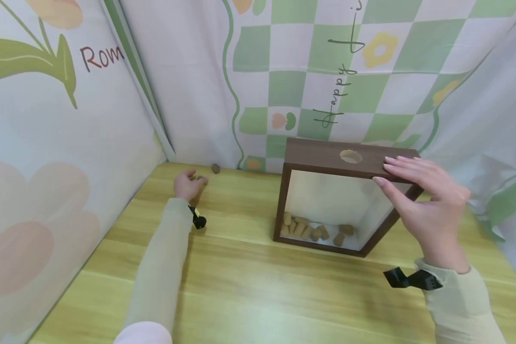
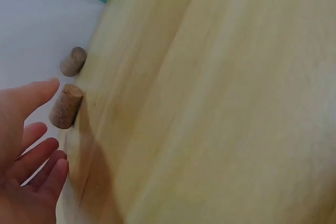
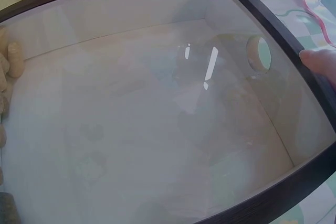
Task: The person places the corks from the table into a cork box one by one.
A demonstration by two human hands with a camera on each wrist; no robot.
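My left hand (image 1: 189, 185) is low over the far left of the table, its thumb and fingers spread apart. In the left wrist view, a cork (image 2: 66, 106) stands just off the fingertips, in the space by the thumb. A second cork (image 2: 73, 62) lies a little beyond it at the table's far edge. My right hand (image 1: 434, 196) rests on the top right corner of a dark brown box frame (image 1: 318, 152), fingers laid straight across the top and thumb at the front edge. Several corks (image 1: 301, 229) lie behind its clear front, mostly at the left.
A round hole (image 1: 351, 156) opens in the box's top. The wooden table (image 1: 241, 286) meets a checked curtain (image 1: 284, 86) at the back and a flowered sheet (image 1: 69, 191) at the left. Small black cameras sit on both wrists.
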